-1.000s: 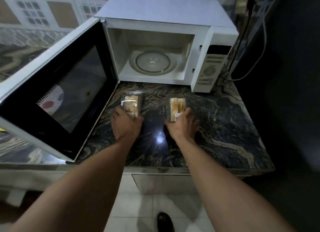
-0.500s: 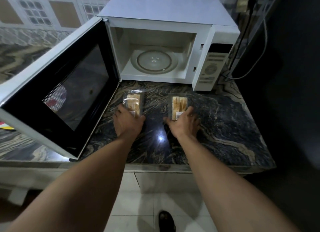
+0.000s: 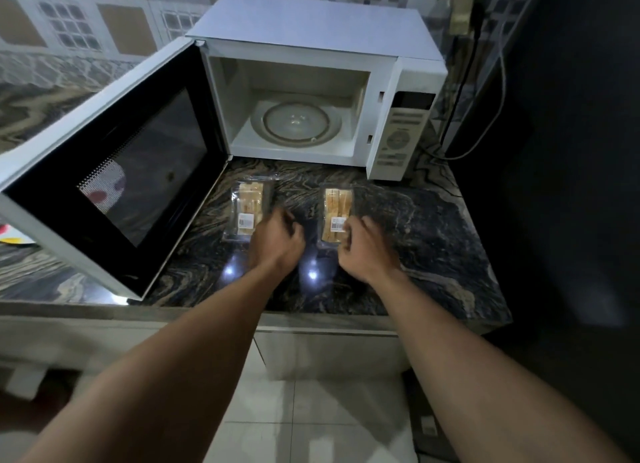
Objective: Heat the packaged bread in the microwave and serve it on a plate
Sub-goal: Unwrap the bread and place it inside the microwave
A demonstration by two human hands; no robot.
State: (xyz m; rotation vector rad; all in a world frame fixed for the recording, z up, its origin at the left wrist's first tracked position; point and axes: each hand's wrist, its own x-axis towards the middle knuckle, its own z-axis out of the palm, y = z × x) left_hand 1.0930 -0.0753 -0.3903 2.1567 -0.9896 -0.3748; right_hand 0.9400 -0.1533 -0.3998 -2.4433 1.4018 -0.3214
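Two clear packs of sliced bread lie flat on the dark marble counter point(image 3: 433, 241) in front of the open white microwave point(image 3: 311, 29). The left pack point(image 3: 246, 208) lies by the door's foot and the right pack point(image 3: 335, 213) under the oven opening. My left hand point(image 3: 277, 242) hovers between the packs, fingers loosely curled, holding nothing. Fingers curled, my right hand point(image 3: 365, 249) rests at the near right corner of the right pack without gripping it. The glass turntable point(image 3: 296, 119) inside is bare.
The microwave door point(image 3: 104, 171) swings wide to the left over the counter. The edge of a colourful plate point(image 3: 14, 239) shows under it at far left. Cables point(image 3: 485, 123) hang behind the microwave on the right. A dark wall closes off the right side.
Both hands have come off the bread packs and drawn back. The left hand moved right, into the gap between the packs. The packs lie flat with their labels showing.
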